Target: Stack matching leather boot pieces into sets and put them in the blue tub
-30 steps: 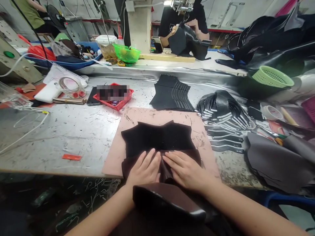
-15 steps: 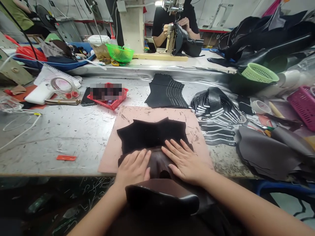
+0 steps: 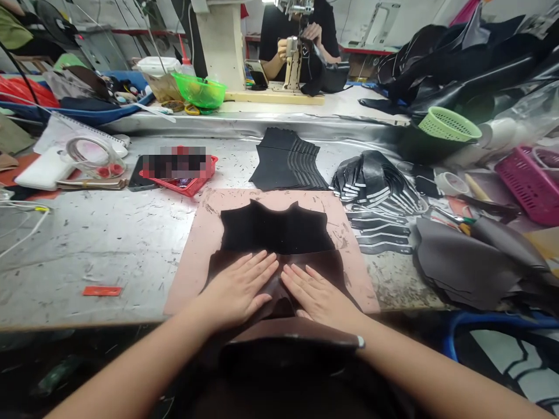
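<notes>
A dark brown leather piece (image 3: 329, 270) lies over the lower part of a black fabric-like piece (image 3: 275, 227), both on a pink board (image 3: 183, 273) at the table's front. My left hand (image 3: 240, 285) rests flat on the leather, fingers stretched out toward the seam line. My right hand (image 3: 317, 291) lies flat on the leather to the right, fingertips close to the left ones. Both hands press with open fingers and grasp nothing. The near end of the leather hangs off the table edge toward me, with a curled flap (image 3: 297, 330) standing up.
Behind the board lies a stack of black cut pieces (image 3: 283, 160), with a red basket (image 3: 192, 185) to its left. Black strips (image 3: 379, 230) and grey leather pieces (image 3: 463, 262) are at right. An orange strip (image 3: 102, 291) lies left. Across the table, a person works at a sewing machine (image 3: 292, 67).
Both hands have shifted on the leather, the right one inward and down, closer to the left. The leather now lies flatter and wider, and the black piece sits straighter.
</notes>
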{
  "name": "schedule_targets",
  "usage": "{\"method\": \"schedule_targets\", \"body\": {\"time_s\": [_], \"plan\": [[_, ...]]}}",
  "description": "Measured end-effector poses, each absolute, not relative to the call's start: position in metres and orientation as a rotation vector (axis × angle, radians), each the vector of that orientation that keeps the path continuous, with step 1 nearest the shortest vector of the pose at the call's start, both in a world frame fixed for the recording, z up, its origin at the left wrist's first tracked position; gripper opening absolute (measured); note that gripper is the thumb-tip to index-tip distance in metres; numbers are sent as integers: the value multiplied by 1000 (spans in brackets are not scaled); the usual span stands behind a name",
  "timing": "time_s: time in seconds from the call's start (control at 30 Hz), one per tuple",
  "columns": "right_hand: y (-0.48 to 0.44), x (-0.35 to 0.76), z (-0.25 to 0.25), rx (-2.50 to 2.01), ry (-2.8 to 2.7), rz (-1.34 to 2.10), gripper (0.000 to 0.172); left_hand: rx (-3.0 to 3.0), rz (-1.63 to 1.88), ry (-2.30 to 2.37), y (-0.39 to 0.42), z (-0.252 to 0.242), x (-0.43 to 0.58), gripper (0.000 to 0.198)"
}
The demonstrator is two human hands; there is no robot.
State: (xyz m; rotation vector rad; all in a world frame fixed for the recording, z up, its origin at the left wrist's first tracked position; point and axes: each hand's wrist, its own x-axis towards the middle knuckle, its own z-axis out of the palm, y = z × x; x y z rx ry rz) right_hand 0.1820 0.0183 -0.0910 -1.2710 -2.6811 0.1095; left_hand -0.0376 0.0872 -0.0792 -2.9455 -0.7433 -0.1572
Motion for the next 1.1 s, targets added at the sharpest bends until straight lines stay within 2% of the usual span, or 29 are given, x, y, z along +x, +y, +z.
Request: {"method": "schedule_targets", "body": {"time_s": [0.1, 0.23, 0.5, 0.63, 0.77, 0.9, 1.0, 1.1], "plan": [[19, 189, -87, -1221, -2736, 160, 52, -3094, -41, -570, 104, -76, -46, 58], [19, 199, -71, -1189, -2816, 313, 50, -3163, 37, -584, 112, -73, -51, 56], [1, 238, -49, -1310, -2775, 715, 47, -3118, 193, -1018, 107, -58, -102, 54], [19, 219, -11, -1627, -2588, 843, 37, -3020, -24, -1266, 94, -46, -100, 50], [41, 170, 10, -1750, -2616, 683, 41, -3196, -225, -1421, 84, -30, -64, 43], [47, 134, 4, -1787, -2787, 497, 26, -3306, -42, -1381, 80, -14, -31, 31], [43, 126, 1, -1817, -2739, 363, 23, -3219, -2, -1390, 75, -5, -15, 31], [41, 129, 8, -1854, -2640, 252, 23, -3118, -97, -1449, 73, 3, 3, 15]]}}
